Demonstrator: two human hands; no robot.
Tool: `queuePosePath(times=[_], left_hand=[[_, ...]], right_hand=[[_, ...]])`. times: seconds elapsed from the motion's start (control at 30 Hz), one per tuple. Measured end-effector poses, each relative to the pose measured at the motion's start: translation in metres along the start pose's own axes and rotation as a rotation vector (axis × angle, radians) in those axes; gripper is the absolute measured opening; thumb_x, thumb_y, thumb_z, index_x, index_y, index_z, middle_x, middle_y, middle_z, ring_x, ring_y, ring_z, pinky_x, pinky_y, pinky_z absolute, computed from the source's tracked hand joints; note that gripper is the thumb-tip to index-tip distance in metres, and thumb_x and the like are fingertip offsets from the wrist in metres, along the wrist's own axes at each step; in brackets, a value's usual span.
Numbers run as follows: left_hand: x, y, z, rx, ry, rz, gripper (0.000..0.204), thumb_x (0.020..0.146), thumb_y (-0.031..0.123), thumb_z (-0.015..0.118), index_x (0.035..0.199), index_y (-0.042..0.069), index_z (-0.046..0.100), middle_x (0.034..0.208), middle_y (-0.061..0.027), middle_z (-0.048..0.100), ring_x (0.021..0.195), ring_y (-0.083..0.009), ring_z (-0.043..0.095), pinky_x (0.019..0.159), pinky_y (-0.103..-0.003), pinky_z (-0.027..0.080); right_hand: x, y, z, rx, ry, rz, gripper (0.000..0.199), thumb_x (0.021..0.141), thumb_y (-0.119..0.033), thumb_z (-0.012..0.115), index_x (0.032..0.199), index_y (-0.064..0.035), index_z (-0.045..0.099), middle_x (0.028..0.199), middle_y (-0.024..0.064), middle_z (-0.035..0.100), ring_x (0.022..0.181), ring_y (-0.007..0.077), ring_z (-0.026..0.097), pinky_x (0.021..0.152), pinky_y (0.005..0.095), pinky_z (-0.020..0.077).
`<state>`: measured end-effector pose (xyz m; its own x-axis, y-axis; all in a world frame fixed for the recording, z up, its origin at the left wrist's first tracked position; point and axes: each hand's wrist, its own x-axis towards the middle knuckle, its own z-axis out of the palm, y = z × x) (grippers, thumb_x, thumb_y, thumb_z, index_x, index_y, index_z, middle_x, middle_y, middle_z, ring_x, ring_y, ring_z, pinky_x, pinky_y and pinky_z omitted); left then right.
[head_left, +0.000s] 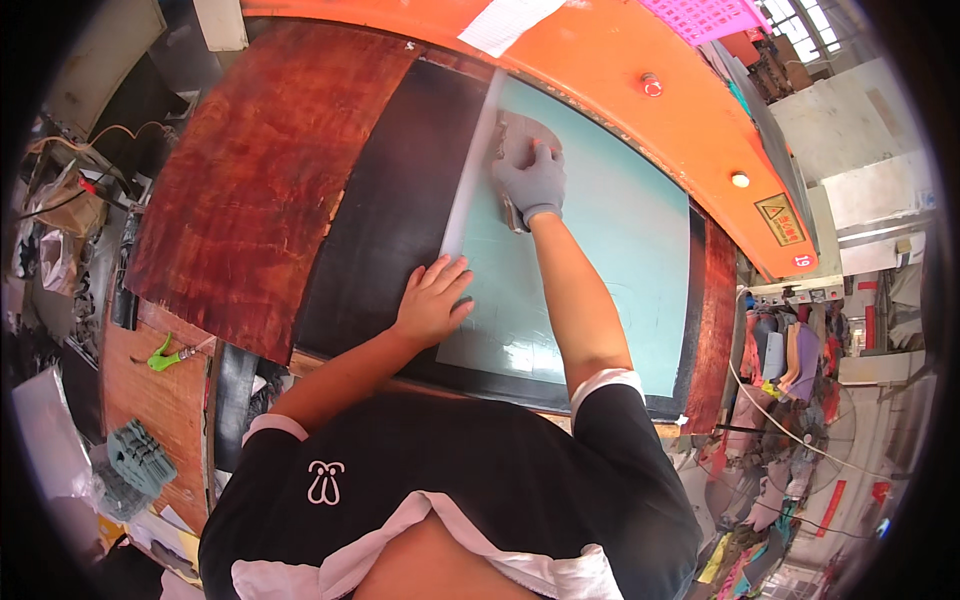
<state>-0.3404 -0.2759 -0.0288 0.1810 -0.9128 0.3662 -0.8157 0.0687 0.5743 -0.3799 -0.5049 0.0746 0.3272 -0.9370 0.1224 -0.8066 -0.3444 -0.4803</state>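
A pale green, glossy sheet [620,270] lies on a black mat [370,210], with a whitish strip along its left edge. My left hand [433,300], bare, rests flat near that edge with its fingers spread. Farther off, my right hand [533,182] wears a grey glove and grips a grey-brown, curved, slab-like piece [522,132] on the sheet. The glove covers part of this piece, and its exact kind cannot be made out.
An orange machine beam [600,60] with a red button [651,84] crosses the far side. Reddish-brown boards [260,170] flank the mat. At left, a green-handled tool [162,354] and stacked grey pieces [140,455] lie on a wooden surface. A white cable [790,435] hangs at right.
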Motion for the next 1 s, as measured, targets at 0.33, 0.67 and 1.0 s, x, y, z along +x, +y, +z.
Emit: queuePosePath(times=[0.33,0.67,1.0], left_hand=[[0.001,-0.002,0.002,-0.055,0.045,0.016,0.045,0.079,0.029,0.064,0.118,0.009,0.055,0.132,-0.0069,0.048,0.127,-0.0284,0.038,0.100,-0.051,0.032],[-0.034,0.017,-0.009,-0.457,0.175,-0.378,0.065,0.082,0.027,0.065,0.135,0.005,0.035,0.133,-0.0169,0.039,0.118,-0.0329,0.042,0.092,-0.044,0.040],[-0.051,0.053,-0.017,-1.139,-0.266,-1.053,0.040,0.091,0.032,0.059,0.118,0.005,0.049,0.092,-0.0023,0.059,0.060,-0.0118,0.055,0.051,-0.026,0.047]], right_hand=[[0.014,0.056,0.020,-0.002,-0.033,-0.139,0.080,0.072,-0.047,0.067,0.131,0.0005,0.041,0.132,0.0225,0.042,0.111,0.0347,0.053,0.090,0.0366,0.0468],[-0.168,0.349,-0.161,-0.479,0.327,0.588,0.070,0.077,-0.051,0.061,0.122,0.0018,0.051,0.121,0.0209,0.055,0.114,0.0356,0.052,0.097,0.0415,0.0409],[-0.246,0.486,-0.191,0.485,0.291,0.716,0.023,0.084,-0.027,0.057,0.077,-0.0046,0.059,0.066,0.0015,0.053,0.058,0.0119,0.049,0.051,0.0282,0.0397]])
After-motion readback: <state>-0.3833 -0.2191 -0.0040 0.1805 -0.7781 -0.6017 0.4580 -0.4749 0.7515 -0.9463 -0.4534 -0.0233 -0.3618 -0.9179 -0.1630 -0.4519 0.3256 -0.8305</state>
